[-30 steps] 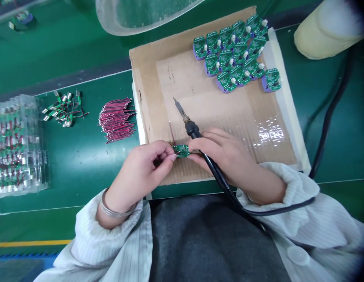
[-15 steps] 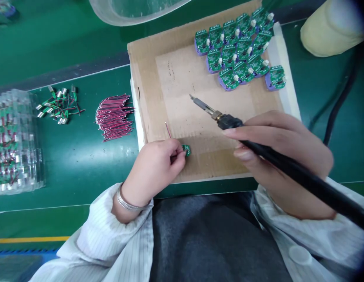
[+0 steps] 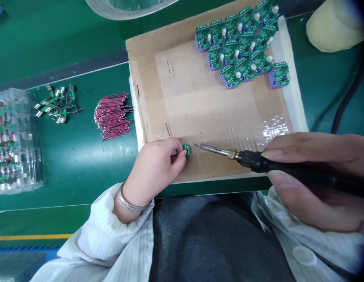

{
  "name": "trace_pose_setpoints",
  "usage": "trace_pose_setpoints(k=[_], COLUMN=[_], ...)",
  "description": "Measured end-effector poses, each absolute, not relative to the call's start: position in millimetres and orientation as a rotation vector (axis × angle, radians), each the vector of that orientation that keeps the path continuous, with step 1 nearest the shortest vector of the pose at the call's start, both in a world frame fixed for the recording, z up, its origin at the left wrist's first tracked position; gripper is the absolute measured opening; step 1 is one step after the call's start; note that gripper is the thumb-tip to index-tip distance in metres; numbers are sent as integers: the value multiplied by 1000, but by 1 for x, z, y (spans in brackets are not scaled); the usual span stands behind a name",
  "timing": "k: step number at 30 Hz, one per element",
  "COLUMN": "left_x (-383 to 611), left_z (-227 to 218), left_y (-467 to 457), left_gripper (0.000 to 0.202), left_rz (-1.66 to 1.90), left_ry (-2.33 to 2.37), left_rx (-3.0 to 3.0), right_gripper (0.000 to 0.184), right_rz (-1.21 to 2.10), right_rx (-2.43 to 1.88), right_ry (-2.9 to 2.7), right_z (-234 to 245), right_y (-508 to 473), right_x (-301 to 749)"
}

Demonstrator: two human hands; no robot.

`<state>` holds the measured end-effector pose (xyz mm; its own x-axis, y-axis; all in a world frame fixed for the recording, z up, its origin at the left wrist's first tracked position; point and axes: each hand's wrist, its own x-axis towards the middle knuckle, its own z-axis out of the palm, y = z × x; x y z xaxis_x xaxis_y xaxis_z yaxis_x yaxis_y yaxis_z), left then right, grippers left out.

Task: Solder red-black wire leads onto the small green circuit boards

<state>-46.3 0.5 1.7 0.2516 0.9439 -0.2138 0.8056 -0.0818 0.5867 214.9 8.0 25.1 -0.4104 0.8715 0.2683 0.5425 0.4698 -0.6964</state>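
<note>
My left hand (image 3: 162, 158) rests at the near edge of the cardboard (image 3: 182, 102), thumb and forefinger pinched on a small green circuit board (image 3: 186, 149). Out from behind those fingers sticks a thin red wire (image 3: 167, 129); where its lower end lies is hidden. In my right hand (image 3: 317, 172) is a soldering iron (image 3: 246, 159) with a black handle, gripped like a pen. Its metal tip points left and is just right of the circuit board, apart from it.
Several green boards on purple bases (image 3: 231, 75) stand at the cardboard's far right. Left of it lie a bundle of red and black wires (image 3: 113, 116), a pile of small metal parts with wires (image 3: 60, 103) and stacked clear trays (image 3: 17, 145). A translucent tub (image 3: 125, 11) sits behind.
The soldering iron has swung down from the middle of the cardboard to beside the small circuit board, and my right hand has shifted right. My left hand stays in place.
</note>
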Motion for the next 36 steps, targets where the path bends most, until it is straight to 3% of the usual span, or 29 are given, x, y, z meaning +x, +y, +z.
trace_pose_setpoints(k=[13,18,36], left_x=[-46,-46,-47], left_z=[1,1,0], left_y=[2,2,2], left_gripper=[16,15,16], left_rz=[284,281,295], left_ry=[1582,1580,1576], left_rx=[1921,1916,1913], right_gripper=[13,15,17], right_rz=[770,797,792], right_rx=[-1069,-958,-1004], right_ry=[-2112,-2341,-2350], right_z=[26,32,31], right_y=[13,25,24], right_x=[191,192,191])
